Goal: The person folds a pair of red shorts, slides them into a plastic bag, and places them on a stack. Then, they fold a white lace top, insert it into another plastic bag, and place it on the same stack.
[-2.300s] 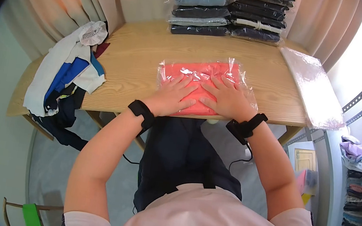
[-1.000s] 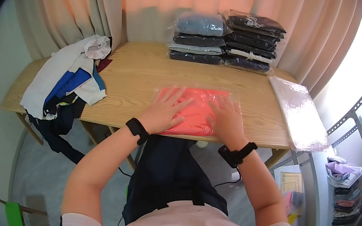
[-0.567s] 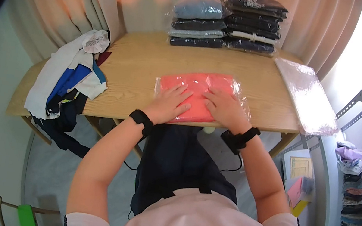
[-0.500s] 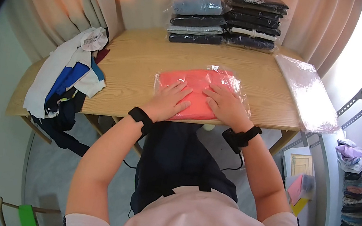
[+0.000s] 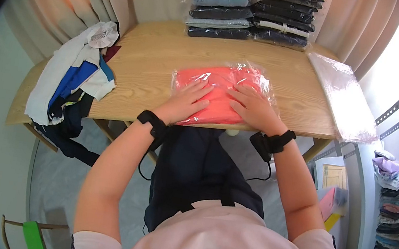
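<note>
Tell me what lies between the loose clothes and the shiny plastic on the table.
The coral bundle in clear plastic, under the left hand and right hand, as the head view shows.

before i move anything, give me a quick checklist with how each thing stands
1. Left hand on the coral package: ok, fingers spread.
2. Right hand on it too: ok.
3. Package well back from the front edge of the table: not ok, its near side lies at that edge.
4. Bag sealed: cannot tell.
5. Loose clothes apart from the package: ok, a gap shows between.
6. Blue-topped stack upright: ok.
</note>
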Demonstrator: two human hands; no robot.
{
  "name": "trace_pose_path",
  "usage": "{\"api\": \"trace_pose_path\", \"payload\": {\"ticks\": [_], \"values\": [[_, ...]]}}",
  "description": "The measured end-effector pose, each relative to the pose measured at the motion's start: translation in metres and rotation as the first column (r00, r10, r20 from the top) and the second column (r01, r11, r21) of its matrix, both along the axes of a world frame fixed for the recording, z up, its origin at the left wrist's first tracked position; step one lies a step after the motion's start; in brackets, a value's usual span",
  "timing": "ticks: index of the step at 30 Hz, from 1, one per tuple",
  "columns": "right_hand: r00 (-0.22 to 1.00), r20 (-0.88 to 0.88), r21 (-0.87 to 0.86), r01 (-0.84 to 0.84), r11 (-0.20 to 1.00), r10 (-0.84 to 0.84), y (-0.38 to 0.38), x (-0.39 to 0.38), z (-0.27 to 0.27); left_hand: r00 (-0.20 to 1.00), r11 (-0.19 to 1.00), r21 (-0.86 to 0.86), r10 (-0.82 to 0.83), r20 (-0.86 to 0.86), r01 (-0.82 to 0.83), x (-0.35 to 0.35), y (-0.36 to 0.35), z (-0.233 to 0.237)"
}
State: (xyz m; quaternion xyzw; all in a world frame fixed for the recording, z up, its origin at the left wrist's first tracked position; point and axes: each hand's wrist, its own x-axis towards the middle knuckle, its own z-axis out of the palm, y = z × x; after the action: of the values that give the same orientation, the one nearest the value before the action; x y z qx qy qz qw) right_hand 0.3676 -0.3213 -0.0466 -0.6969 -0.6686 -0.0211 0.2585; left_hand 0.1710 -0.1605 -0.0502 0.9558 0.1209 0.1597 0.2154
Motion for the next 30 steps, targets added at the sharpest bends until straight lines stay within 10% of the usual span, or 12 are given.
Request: {"api": "trace_pose_path", "payload": {"ticks": [4, 6, 10, 12, 20, 22, 25, 30], "values": [[0.878, -0.475, 0.019, -0.064, 0.998, 0.066, -0.023, 0.026, 0.014, 0.946, 0.849, -0.521, 0.097, 0.311, 0.084, -0.022, 0.012, 0.009], [0.981, -0.188, 0.239, -0.006, 0.971, 0.052, -0.046, 0.035, 0.013, 0.946, 0.941, -0.339, 0.095, 0.31, 0.016, -0.049, 0.016, 0.009], [0.996, -0.01, 0.125, -0.085, 0.989, 0.087, -0.078, 0.029, 0.014, 0.97, 0.999, 0.012, 0.045, 0.238, -0.049, -0.078, -0.023, 0.015], [0.987, -0.156, 0.093, -0.022, 0.995, 0.037, -0.082, 0.027, 0.006, 0.984, 0.985, 0.167, 0.023, 0.175, -0.052, -0.079, -0.025, 0.01], [0.875, -0.474, 0.012, 0.118, 0.993, -0.098, -0.077, 0.033, -0.004, 0.959, 0.995, 0.019, 0.092, 0.267, -0.1, -0.069, -0.014, -0.01], [0.66, -0.744, -0.009, 0.143, 0.99, -0.102, -0.075, 0.039, -0.004, 0.948, 0.994, -0.007, 0.109, 0.298, -0.112, -0.066, -0.015, 0.001], [0.816, -0.577, 0.128, 0.136, 0.983, -0.038, -0.063, 0.061, 0.012, 0.933, 0.966, -0.16, 0.241, 0.267, -0.204, -0.06, -0.012, 0.028], [0.63, -0.761, 0.139, -0.074, 0.987, 0.154, -0.036, 0.069, 0.063, 0.829, 0.904, -0.409, 0.324, 0.456, -0.129, -0.038, 0.02, 0.062]]}}
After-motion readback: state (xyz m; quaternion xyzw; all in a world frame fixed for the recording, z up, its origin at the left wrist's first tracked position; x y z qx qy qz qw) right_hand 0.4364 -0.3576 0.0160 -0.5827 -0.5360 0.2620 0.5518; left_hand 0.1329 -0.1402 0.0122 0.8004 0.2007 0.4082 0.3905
